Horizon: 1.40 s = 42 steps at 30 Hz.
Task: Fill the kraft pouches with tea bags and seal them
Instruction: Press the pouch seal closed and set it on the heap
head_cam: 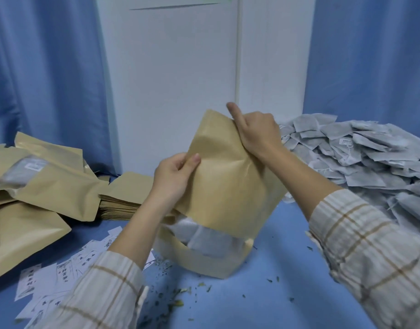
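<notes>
Looks like we're at the sealing step for this one. The kraft pouch (pixel 228 186) is standing upright on the blue desk (pixel 275 281), roughly mid-desk toward the near edge, and through its clear window you can see tea bags already inside, so filling seems done.

Left hand (pixel 173 179) pinches the pouch's left edge near the top, thumb on the front, other fingers curled behind. Right hand (pixel 256 136) grips the top right corner, fingers curled round it, with the thumb sticking up past the rim. I can't tell if the zip strip is already pressed closed or not, the top is tilted away from the camera.

My guess for the next move: run the pinch along the top edge to close it, keeping the mouth flat so no creases get trapped.

Around it: a big heap of loose tea bags (pixel 361 157) at the desk's right side, filled pouches (pixel 38 176) piled at the left edge with a stack of flat empty pouches (pixel 125 198) beside them, paper labels (pixel 49 276) scattered near the front left, and tea crumbs (pixel 178 293) on the cloth.
</notes>
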Motion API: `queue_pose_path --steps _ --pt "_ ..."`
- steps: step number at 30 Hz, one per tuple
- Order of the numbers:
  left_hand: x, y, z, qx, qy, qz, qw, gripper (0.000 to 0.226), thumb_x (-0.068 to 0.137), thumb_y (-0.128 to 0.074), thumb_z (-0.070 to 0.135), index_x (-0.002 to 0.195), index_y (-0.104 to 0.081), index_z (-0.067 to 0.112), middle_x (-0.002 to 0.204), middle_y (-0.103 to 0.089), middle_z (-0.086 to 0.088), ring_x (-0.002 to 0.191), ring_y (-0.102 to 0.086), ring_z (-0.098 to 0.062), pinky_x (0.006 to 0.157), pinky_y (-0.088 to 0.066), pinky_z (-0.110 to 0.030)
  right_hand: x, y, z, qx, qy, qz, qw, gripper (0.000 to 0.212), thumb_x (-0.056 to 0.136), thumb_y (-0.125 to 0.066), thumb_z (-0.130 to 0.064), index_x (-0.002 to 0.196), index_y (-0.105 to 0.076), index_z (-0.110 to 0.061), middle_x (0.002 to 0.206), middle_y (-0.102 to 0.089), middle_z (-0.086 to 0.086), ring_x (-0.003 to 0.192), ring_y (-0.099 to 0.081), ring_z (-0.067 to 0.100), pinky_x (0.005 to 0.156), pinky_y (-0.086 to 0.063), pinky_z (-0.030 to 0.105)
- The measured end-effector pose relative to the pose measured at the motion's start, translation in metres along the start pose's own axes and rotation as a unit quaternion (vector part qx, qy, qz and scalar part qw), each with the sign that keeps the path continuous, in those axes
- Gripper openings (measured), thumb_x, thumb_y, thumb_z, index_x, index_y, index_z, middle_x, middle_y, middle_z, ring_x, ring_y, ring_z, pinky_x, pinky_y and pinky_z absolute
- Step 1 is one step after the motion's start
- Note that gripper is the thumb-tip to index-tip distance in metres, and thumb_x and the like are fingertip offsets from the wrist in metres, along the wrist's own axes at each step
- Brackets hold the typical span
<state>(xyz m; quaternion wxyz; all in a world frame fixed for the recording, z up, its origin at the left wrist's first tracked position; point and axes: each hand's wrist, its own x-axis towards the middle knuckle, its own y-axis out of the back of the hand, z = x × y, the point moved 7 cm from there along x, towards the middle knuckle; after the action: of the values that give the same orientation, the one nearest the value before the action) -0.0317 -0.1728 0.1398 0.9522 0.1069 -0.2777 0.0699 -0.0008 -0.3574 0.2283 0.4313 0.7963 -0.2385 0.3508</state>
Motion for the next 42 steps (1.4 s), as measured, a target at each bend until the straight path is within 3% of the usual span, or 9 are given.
queue_pose_path --steps 6,8,11,17,22,28,31,36,42 --pt "0.023 0.013 0.025 0.143 -0.059 0.021 0.988 0.039 0.092 -0.057 0.033 0.06 -0.052 0.012 0.051 -0.043 0.007 0.049 -0.038 -0.003 0.052 -0.029 -0.023 -0.025 0.001 0.058 0.134 -0.043 -0.142 0.98 0.066 0.073 -0.04 -0.079 0.046 -0.029 -0.02 0.045 -0.034 -0.01 0.047 -0.035 0.008 0.048 -0.027 0.018" --pt "0.03 0.025 0.028 0.15 -0.053 0.011 0.987 0.035 0.092 -0.057 0.036 0.068 -0.061 0.012 0.055 -0.051 0.009 0.057 -0.045 -0.008 0.057 -0.033 -0.026 -0.047 -0.008 0.074 0.197 -0.064 -0.313 0.927 0.048 0.063 -0.063 -0.075 0.061 -0.06 -0.027 0.062 -0.062 -0.018 0.058 -0.058 -0.003 0.053 -0.039 0.005" --pt "0.035 0.028 0.04 0.21 -0.064 0.017 0.975 0.027 0.09 -0.057 0.042 0.074 -0.067 0.022 0.064 -0.063 0.016 0.069 -0.057 -0.01 0.064 -0.043 -0.022 -0.083 -0.029 0.082 0.347 -0.128 -0.459 0.808 0.041 0.068 -0.082 -0.028 0.105 -0.064 -0.022 0.102 -0.072 -0.003 0.092 -0.069 0.015 0.067 -0.055 0.021" --pt "0.014 0.027 0.049 0.358 -0.152 0.184 0.903 0.046 0.087 -0.06 0.034 0.129 -0.05 0.017 0.129 -0.054 -0.002 0.123 -0.04 -0.027 0.103 -0.022 -0.033 -0.099 -0.055 0.086 0.555 -0.189 -0.238 0.775 0.042 0.067 -0.074 -0.002 0.104 -0.062 -0.018 0.09 -0.074 -0.001 0.083 -0.071 0.016 0.064 -0.056 0.025" --pt "-0.067 0.047 -0.012 0.255 -0.069 0.337 0.904 0.024 0.077 -0.067 0.017 0.09 -0.047 0.012 0.093 -0.048 -0.004 0.092 -0.038 -0.021 0.081 -0.027 -0.028 -0.126 -0.088 0.082 0.668 -0.291 -0.119 0.674 0.04 0.069 -0.072 -0.004 0.104 -0.057 -0.017 0.089 -0.074 -0.001 0.083 -0.071 0.018 0.064 -0.059 0.031" --pt "-0.108 0.06 -0.11 -0.023 0.219 0.183 0.958 0.036 0.082 -0.063 0.048 0.094 -0.048 0.017 0.092 -0.06 -0.004 0.077 -0.058 -0.018 0.06 -0.042 -0.024 -0.148 -0.145 0.006 0.741 -0.34 -0.118 0.567 0.042 0.082 -0.062 0.005 0.121 -0.054 -0.008 0.111 -0.066 0.014 0.092 -0.068 0.025 0.071 -0.059 0.042" --pt "-0.1 0.083 -0.107 -0.148 0.214 0.145 0.955 0.039 0.09 -0.051 0.047 0.109 -0.052 0.013 0.101 -0.065 -0.012 0.07 -0.064 -0.018 0.056 -0.05 -0.027 -0.146 -0.181 -0.098 0.758 -0.311 -0.184 0.542 0.032 0.084 -0.061 0.004 0.114 -0.057 -0.008 0.108 -0.065 0.016 0.092 -0.065 0.027 0.082 -0.055 0.044" --pt "-0.084 0.187 -0.109 -0.267 0.172 0.281 0.906 0.049 0.089 -0.034 0.067 0.101 -0.064 0.03 0.088 -0.074 0.005 0.083 -0.07 -0.01 0.065 -0.052 -0.028 -0.161 -0.235 -0.313 0.634 -0.209 -0.477 0.572 0.064 0.087 -0.052 -0.056 0.134 -0.042 -0.014 0.13 -0.052 0.017 0.102 -0.062 0.027 0.081 -0.054 0.038" --pt "-0.075 0.22 -0.164 -0.141 0.29 0.251 0.913 0.035 0.099 -0.041 0.034 0.085 -0.063 0.011 0.074 -0.071 -0.009 0.062 -0.067 -0.021 0.055 -0.052 -0.031 -0.169 -0.323 -0.252 0.459 -0.228 -0.437 0.739 0.057 0.088 -0.055 -0.041 0.138 -0.041 -0.017 0.123 -0.057 0.007 0.103 -0.061 0.025 0.09 -0.051 0.04"
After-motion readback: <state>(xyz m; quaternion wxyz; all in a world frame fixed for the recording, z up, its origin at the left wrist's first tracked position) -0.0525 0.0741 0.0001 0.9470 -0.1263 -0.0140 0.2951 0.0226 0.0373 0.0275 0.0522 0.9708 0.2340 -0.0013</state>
